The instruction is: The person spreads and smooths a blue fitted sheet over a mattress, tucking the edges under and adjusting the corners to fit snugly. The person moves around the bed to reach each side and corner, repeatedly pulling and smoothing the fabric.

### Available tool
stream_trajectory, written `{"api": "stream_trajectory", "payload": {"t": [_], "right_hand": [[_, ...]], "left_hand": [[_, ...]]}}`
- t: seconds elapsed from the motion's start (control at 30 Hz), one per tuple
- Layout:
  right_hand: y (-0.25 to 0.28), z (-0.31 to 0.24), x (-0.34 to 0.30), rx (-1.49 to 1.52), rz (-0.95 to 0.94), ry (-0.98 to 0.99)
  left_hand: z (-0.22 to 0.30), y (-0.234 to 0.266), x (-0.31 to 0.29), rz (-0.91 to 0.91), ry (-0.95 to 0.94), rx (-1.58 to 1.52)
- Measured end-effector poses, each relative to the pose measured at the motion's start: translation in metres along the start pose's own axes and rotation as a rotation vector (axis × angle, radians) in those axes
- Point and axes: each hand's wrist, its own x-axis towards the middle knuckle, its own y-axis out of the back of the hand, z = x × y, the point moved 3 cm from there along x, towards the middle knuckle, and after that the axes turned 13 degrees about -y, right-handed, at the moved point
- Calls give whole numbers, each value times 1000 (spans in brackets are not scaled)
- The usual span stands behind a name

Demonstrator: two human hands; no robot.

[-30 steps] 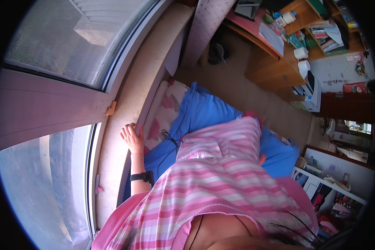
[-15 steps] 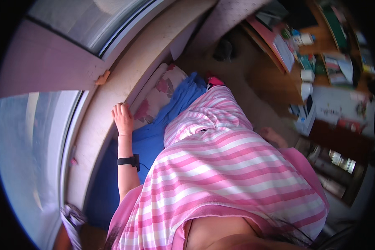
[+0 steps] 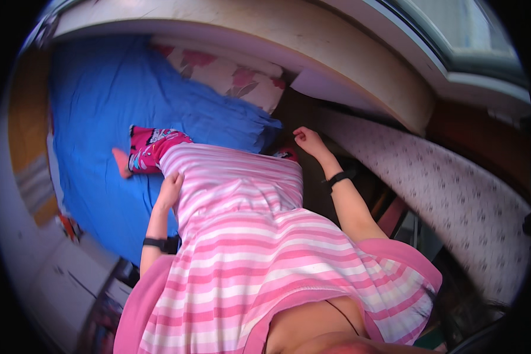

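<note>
On the left we see a blue bedsheet point(image 3: 100, 118) spread over the bed, reaching from the far left down toward the near side. A foot point(image 3: 122, 162) in a dark pink patterned trouser leg point(image 3: 153, 147) lies on the sheet, just left of our pink striped dress point(image 3: 236, 236), which fills the middle of the view.

Our left hand point(image 3: 171, 190) rests flat against the left side of the dress, just beside the trouser leg, its fingers pressed together and pointing away from us. A black wristband point(image 3: 155, 242) sits on that forearm, nearer to us.

At the far side, a flowered pillow point(image 3: 230, 76) lies at the sheet's far right edge, under a pale curved ledge point(image 3: 312, 53).

Our right hand point(image 3: 308, 140) hangs free beyond the dress's right edge, near the corner of the sheet, fingers curled loosely inward, holding nothing. A black band point(image 3: 337, 177) circles that wrist. Further right runs a patterned white curtain point(image 3: 448, 194).
</note>
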Motion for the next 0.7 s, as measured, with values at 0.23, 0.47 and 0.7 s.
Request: {"api": "stream_trajectory", "payload": {"t": [0.23,0.47,0.7], "right_hand": [[-85,-66,84,-298,-40,274],[-176,-65,154,-576,-57,10],[-10,-56,158,821,186,-111]], "left_hand": [[91,-64,-206,57,394,-526],[-3,-149,-188,-299,317,-275],[-34,-202,-2,230,2,-597]]}}
